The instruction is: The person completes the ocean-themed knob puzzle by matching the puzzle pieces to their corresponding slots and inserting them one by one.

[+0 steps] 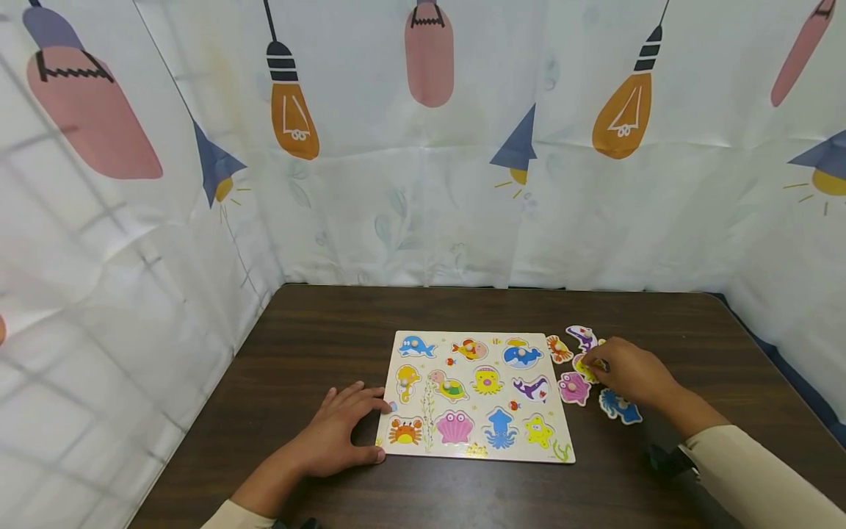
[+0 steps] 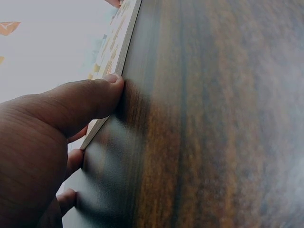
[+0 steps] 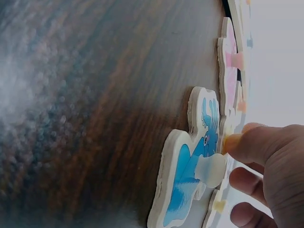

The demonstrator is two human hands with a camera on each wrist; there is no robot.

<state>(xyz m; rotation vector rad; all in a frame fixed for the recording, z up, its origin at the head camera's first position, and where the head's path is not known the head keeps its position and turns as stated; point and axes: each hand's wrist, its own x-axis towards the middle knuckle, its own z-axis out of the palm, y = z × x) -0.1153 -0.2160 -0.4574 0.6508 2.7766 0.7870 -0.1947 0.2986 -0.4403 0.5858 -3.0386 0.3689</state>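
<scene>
A pale wooden puzzle board [image 1: 477, 413] with sea-animal shapes lies flat on the table. My left hand [image 1: 338, 432] rests at its left side, fingers spread; in the left wrist view the thumb [image 2: 102, 95] touches the board's edge. Beyond the right side, my right hand [image 1: 633, 373] pinches a yellow puzzle piece [image 1: 584, 369], mostly hidden by the fingers. Around it lie a pink fish piece [image 1: 573, 389], a blue piece [image 1: 620, 407], an orange piece [image 1: 559, 350] and a purple piece [image 1: 583, 337]. The blue piece's pale knob [image 3: 211, 170] stands close to the right fingers.
The dark wood-grain table [image 1: 344, 316] extends around the board. A white printed curtain [image 1: 370, 220] hangs behind the table and along its left and right sides.
</scene>
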